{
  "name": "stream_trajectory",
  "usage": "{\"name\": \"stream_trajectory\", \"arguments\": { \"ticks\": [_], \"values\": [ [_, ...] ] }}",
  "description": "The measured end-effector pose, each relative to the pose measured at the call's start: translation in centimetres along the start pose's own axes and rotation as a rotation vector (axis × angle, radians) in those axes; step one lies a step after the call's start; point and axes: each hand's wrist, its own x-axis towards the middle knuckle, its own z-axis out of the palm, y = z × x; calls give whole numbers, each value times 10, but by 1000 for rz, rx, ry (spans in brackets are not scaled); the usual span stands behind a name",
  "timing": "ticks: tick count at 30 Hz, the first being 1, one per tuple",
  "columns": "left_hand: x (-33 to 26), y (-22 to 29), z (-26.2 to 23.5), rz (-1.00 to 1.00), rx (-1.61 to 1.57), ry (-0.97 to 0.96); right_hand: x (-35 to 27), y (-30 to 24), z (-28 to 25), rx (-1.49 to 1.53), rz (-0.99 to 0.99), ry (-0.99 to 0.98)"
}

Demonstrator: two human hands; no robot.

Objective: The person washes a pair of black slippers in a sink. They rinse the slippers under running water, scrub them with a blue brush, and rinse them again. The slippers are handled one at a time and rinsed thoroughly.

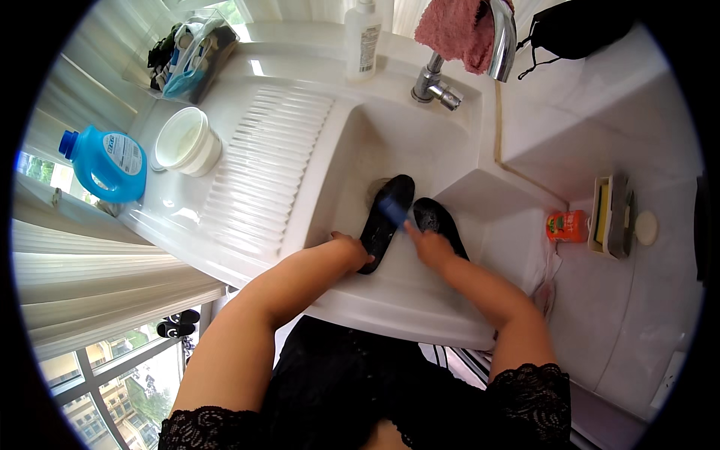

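A home laundry corner; white washboard sink; blue detergent jug; tap.

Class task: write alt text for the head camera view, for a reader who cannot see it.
Seen from above, a person's left hand holds a black shoe in a white sink while the right hand works a blue brush over it. A second black shoe lies beside it. A blue bottle and white tub stand at left.

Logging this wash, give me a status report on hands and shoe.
Left hand grips black flat shoe in white sink. Right hand holds blue brush on it. Second black shoe alongside.
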Motion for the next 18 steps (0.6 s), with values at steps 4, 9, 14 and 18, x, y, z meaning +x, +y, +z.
{"name": "stream_trajectory", "arguments": {
  "ticks": [4, 9, 14, 18],
  "values": [
    [8, -8, -1, 30, -58, -64, -40, -19, -18, -61, -388, -197],
    [-1, -16, 6, 64, -93, 86, -23, 2, -32, -40, -155, -164],
    [12, -22, 10, -34, -165, 237, -43, -15, -24, -50, -538, -178],
    [13, -21, 4, 59, -198, 205, -30, -4, -30, -16, -236, -208]
  ]
}}
